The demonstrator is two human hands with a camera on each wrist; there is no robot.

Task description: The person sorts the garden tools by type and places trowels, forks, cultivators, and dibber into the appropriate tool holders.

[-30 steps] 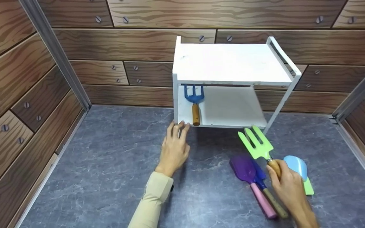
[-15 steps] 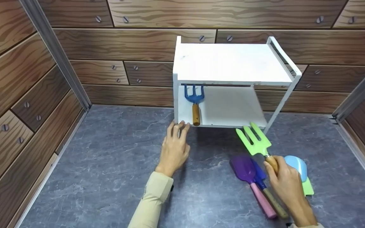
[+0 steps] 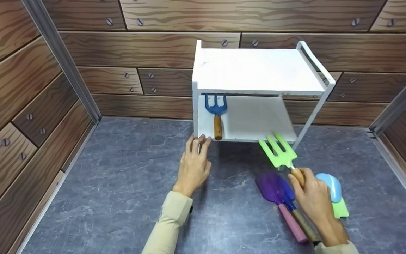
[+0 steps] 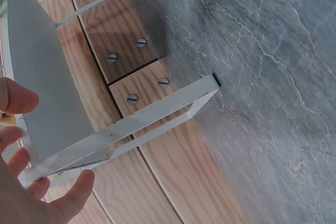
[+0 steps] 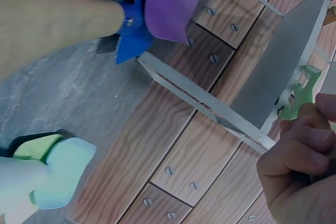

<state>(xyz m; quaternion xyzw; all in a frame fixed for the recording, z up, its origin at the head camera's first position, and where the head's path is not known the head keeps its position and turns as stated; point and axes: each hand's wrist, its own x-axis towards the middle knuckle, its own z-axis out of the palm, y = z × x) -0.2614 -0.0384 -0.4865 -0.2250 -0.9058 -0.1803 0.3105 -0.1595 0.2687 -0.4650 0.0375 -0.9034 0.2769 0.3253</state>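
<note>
My right hand [image 3: 315,195] grips the wooden handle of a lime-green three-pronged garden hand fork [image 3: 281,155]. Its prongs overlap the front right edge of a white two-tier shelf unit [image 3: 263,68]. At the unit's lower left front corner, the fingertips of my left hand [image 3: 192,173] touch the lower tier's edge; the left wrist view shows those fingers spread round the corner [image 4: 31,174]. A blue hand fork [image 3: 216,109] with a wooden handle lies on the lower tier's left side, prongs toward the back. The right wrist view catches the green fork [image 5: 304,95] beside curled fingers.
Below the fork, a purple scoop [image 3: 270,187] with a pink handle lies across a blue trowel [image 3: 288,194]. A light-blue tool [image 3: 331,187] overlaps a green one [image 3: 340,209] further right. Wood-patterned walls [image 3: 146,49] enclose the grey marbled surface [image 3: 118,183].
My right hand has moved slightly up and left with the green fork, bringing its prongs over the lower tier's front edge. My left hand and the shelf unit stay put.
</note>
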